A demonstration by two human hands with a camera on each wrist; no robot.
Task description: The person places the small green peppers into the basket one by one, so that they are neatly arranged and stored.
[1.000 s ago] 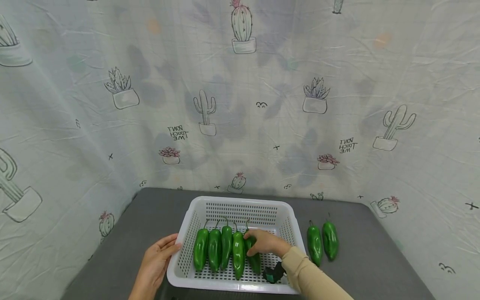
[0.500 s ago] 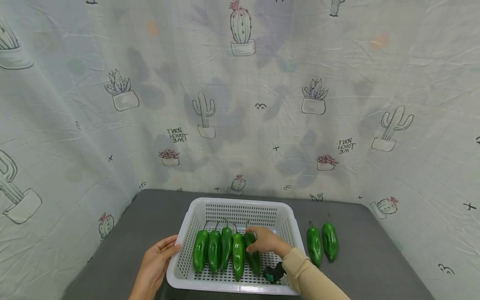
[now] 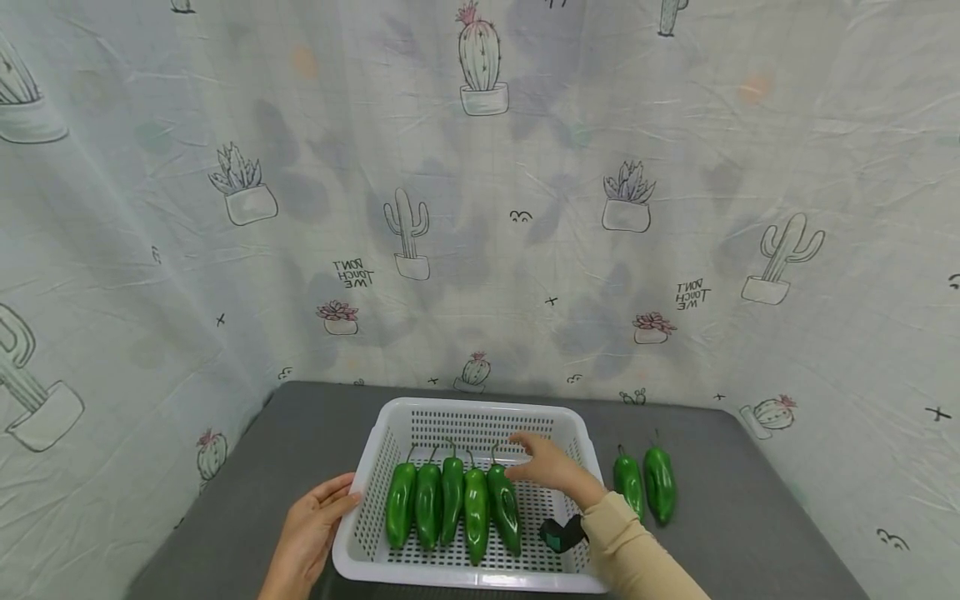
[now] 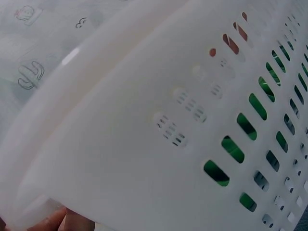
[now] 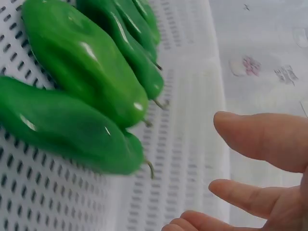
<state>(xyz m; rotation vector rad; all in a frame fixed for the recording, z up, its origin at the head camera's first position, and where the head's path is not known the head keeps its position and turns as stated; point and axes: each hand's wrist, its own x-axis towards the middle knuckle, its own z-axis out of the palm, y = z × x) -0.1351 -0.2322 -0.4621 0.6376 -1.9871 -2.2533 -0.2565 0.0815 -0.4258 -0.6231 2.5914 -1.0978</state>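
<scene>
A white plastic basket (image 3: 465, 575) with slotted walls stands on the grey table. Several green peppers (image 3: 453, 500) lie side by side in it, stems toward the far wall. The rightmost pepper (image 3: 505, 508) is close to my right hand (image 3: 553, 467), which hovers over the basket with thumb and fingers spread. In the right wrist view, a gap separates the fingers (image 5: 260, 139) from the nearest pepper (image 5: 72, 134), and nothing is held. At the basket's left side, my left hand (image 3: 311, 525) grips the rim; the left wrist view shows only fingertips (image 4: 72, 220) under it.
Two more green peppers lie on the table to the right of the basket, one nearer it (image 3: 628, 483) and one beyond (image 3: 660, 486). A black device (image 3: 564, 533) hangs at my right wrist over the basket floor. A cactus-print curtain (image 3: 480, 250) surrounds the table's back and sides.
My right hand has let go of the rightmost pepper and moved up and right, its fingers spreading. That pepper now lies fully visible beside the others. My left hand has stayed on the rim.
</scene>
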